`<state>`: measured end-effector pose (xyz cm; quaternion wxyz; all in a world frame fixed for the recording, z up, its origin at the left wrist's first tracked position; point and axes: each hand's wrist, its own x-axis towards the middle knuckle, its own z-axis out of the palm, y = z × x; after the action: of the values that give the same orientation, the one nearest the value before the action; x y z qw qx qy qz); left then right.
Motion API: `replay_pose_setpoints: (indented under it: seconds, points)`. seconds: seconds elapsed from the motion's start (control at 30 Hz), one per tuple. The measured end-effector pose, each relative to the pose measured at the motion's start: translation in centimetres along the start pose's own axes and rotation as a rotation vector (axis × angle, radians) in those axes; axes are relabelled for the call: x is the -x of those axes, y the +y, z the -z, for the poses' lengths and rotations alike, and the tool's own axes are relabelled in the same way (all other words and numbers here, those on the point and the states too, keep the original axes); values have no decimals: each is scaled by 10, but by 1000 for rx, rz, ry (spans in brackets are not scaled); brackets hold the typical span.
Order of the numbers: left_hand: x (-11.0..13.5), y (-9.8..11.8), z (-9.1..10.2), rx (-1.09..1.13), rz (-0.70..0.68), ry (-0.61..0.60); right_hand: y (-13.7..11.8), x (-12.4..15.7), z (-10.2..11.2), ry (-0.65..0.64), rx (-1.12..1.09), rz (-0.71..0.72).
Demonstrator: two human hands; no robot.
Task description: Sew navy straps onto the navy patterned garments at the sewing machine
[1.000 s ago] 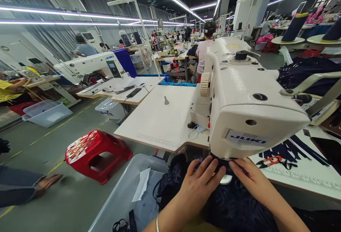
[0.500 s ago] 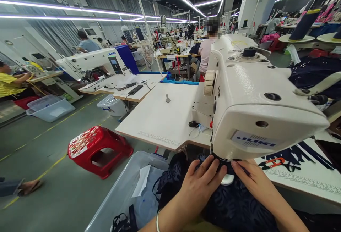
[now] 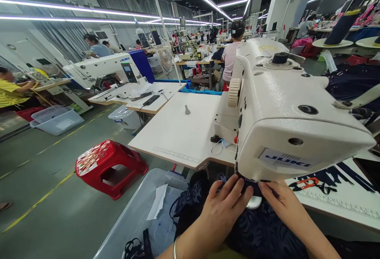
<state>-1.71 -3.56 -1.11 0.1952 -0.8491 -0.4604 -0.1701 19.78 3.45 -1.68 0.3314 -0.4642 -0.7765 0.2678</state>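
A navy patterned garment [image 3: 264, 227] hangs over my lap and runs up under the head of a white JUKI sewing machine [image 3: 276, 140]. My left hand [image 3: 227, 201] presses its bent fingertips onto the garment's edge, left of the stitching area. On the other side, my right hand [image 3: 280, 199] pinches the same cloth between thumb and fingers. Between the hands shows the rounded metal end of the machine bed [image 3: 254, 202]. The needle and presser foot are hidden behind the machine head and my fingers.
Beside my left arm stands a clear plastic bin [image 3: 130, 211] with dark straps and paper. A red stool [image 3: 111, 168] is on the floor at left. Orange-handled thread snips [image 3: 305, 183] and dark strips [image 3: 341, 176] lie on the right table. A person in pink [image 3: 230, 59] sits ahead.
My hands stay almost in place on the garment, and the view shifts slightly. A passer-by's foot at the far left has moved mostly out of view.
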Motion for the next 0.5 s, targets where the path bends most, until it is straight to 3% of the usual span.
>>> replay_pose_setpoints:
  seconds: [0.5]
  points:
    - [-3, 0, 0, 108, 52, 72, 7, 1, -5, 2, 17, -38]
